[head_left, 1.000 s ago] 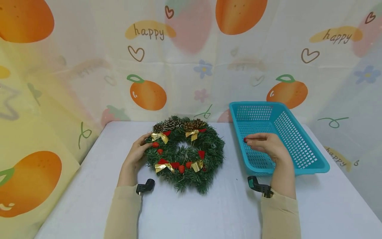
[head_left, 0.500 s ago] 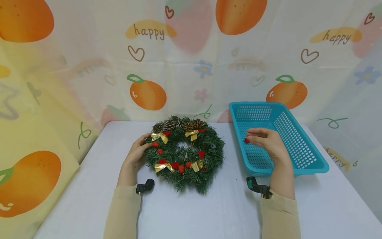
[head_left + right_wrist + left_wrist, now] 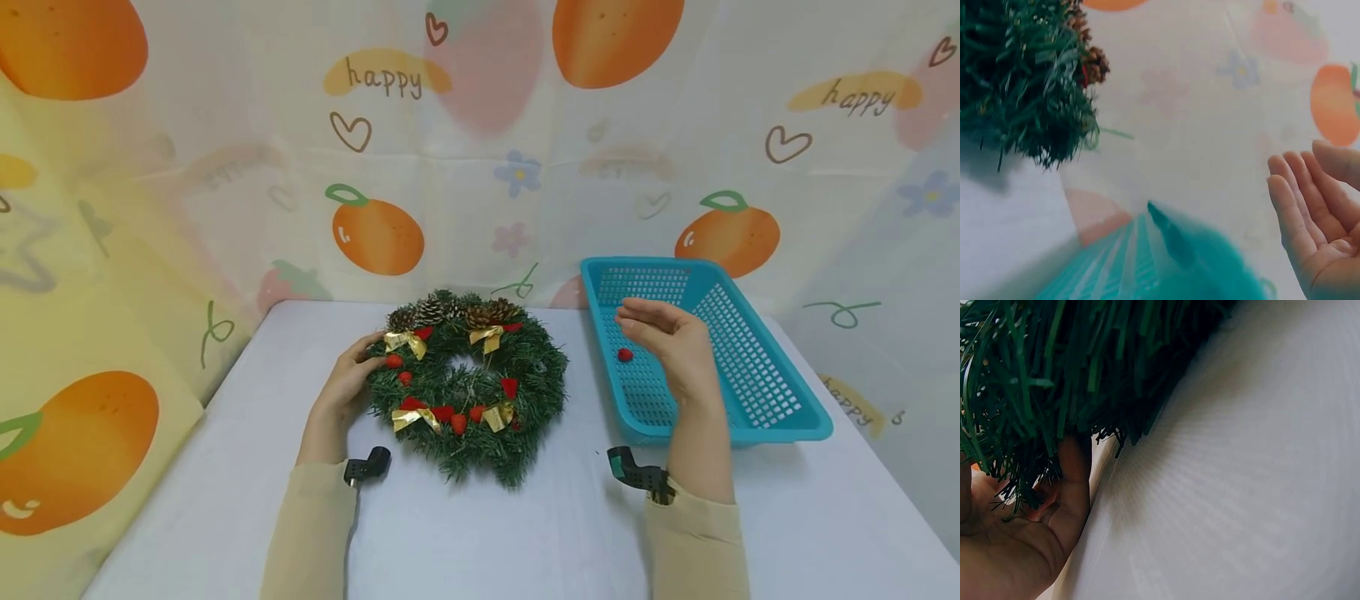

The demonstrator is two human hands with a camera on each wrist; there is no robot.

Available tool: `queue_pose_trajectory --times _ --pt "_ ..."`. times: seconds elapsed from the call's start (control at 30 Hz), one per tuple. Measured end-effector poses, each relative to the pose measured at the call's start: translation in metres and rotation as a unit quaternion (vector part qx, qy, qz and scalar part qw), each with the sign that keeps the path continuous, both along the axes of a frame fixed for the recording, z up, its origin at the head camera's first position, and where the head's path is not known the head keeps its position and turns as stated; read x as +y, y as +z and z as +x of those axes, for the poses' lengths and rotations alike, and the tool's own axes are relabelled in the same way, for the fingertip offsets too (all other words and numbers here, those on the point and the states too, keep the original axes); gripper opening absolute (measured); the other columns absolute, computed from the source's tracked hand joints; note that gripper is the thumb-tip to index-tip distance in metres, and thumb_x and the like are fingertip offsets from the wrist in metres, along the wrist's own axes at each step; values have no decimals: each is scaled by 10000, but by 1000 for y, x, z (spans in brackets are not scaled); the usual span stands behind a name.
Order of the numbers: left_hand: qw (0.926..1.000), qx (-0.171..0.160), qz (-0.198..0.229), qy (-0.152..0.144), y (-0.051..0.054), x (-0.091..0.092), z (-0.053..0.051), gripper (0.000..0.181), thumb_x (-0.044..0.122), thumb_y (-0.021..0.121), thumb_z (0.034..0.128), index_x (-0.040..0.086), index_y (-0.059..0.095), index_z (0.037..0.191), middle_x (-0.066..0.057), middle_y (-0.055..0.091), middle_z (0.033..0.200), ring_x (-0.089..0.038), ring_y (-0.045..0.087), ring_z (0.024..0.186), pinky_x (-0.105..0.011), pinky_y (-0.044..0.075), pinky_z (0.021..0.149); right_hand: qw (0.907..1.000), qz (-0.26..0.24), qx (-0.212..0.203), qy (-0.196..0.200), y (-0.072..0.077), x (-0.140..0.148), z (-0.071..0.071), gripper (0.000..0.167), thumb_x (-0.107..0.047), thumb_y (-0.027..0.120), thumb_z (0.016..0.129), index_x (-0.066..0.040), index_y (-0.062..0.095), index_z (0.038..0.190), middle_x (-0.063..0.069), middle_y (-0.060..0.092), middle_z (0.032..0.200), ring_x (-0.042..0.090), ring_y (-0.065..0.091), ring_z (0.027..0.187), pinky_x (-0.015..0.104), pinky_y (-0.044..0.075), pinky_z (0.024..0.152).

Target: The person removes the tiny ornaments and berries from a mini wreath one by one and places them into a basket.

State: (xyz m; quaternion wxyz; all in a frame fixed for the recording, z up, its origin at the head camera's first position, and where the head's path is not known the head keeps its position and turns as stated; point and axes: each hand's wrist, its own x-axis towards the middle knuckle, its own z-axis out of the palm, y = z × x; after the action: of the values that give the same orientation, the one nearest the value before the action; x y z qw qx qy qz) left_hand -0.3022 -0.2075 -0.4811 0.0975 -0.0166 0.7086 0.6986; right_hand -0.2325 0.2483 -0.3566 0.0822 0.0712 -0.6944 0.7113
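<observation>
A green wreath (image 3: 536, 367) with pinecones, gold bows and red berries lies on the table. The left hand (image 3: 347, 385) grips its left edge; in the left wrist view, fingers (image 3: 1074, 481) curl under the green needles (image 3: 1085, 369). Above the blue basket (image 3: 772, 354) hovers the right hand (image 3: 678, 350), fingers extended and holding nothing. A small red berry (image 3: 625, 355) is in the basket, by its left side. The right wrist view shows the right hand (image 3: 1322, 231) with its palm bare, beside the blurred basket rim (image 3: 1210, 256).
A white-covered table (image 3: 480, 542) carries the wreath and the basket, which stands to the right of the wreath. Behind them hangs a cloth (image 3: 465, 208) printed with oranges, hearts and flowers. Black wrist cameras are strapped at both sleeves.
The right hand has let go of the red berry, which now lies in the basket, and has risen up and away from it. The left hand still holds the wreath; the head view has shifted slightly.
</observation>
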Motion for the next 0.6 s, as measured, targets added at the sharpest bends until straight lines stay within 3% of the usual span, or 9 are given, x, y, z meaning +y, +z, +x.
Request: queue_pose_trajectory --times 0.2,0.4,0.5,0.6 --pt "10000 -19 52 23 0 1 0 552 85 498 1002 192 373 1530 -91 -95 1683 -311 -186 1544 -630 -76 1228 9995 267 136 77 7 -19 -1 361 -145 700 914 17 652 1233 -140 758 991 -4 718 958 129 559 849" --pt "10000 -18 71 27 0 1 0 546 92 497 1006 197 375 1528 -88 -93 1683 -315 -188 1542 -640 -83 1221 9978 428 130 489 5 -46 -5 387 -101 695 912 54 621 1259 -134 753 998 12 718 972 178 574 872" --pt "9999 -43 108 29 1 1 0 552 90 496 1005 202 370 1531 -83 -98 1683 -312 -197 1540 -650 -92 1213 9960 574 39 682 1 -60 -6 370 -96 697 909 19 636 1255 -75 753 1047 21 714 983 199 573 895" --pt "9999 -66 77 43 1 1 0 552 94 497 1004 203 371 1530 -79 -91 1684 -310 -191 1542 -643 -92 1217 9925 797 -61 920 -5 -75 -7 374 -112 693 915 3 639 1266 63 736 1149 40 711 1004 215 570 915"
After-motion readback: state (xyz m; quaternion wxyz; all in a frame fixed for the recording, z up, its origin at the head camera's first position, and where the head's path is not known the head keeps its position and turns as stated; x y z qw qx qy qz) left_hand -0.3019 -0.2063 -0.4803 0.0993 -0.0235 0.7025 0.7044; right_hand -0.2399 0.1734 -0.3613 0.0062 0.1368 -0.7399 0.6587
